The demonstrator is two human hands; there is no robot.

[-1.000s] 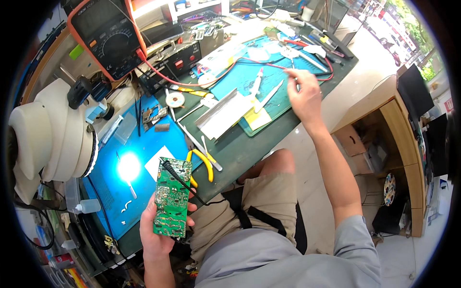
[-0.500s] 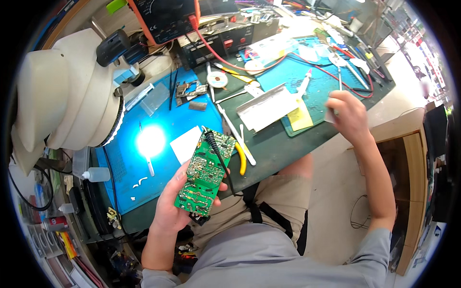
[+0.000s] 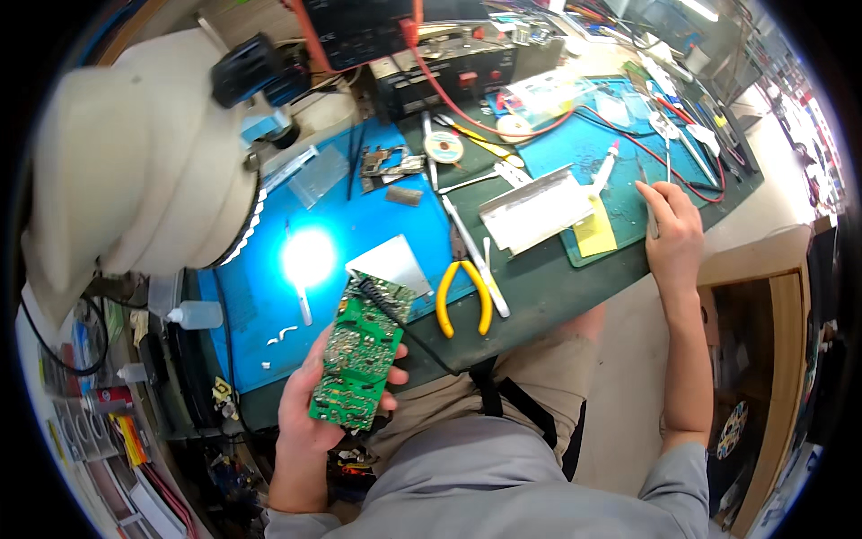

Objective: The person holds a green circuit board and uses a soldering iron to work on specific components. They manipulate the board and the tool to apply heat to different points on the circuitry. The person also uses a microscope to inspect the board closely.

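Observation:
My left hand holds a green circuit board from beneath, its soldered side up and tilted. A black cable with a ribbed sleeve runs across the board's upper end and off toward the table edge. Over the right end of the bench, my right hand has its fingers closed round a slim grey pointed tool that looks like tweezers. Just beyond the board lies a white sheet. Yellow-handled pliers rest to the board's right, beside a white-handled tool.
A microscope stands at left, its bright light on the blue mat. A bent metal plate, a yellow note and a syringe lie mid-bench. Red leads cross the back near a solder-wick spool.
The whole view has shifted. My left hand has drawn the board left, away from the pliers, so both their handles show. In my right hand the grey tool now shows more plainly.

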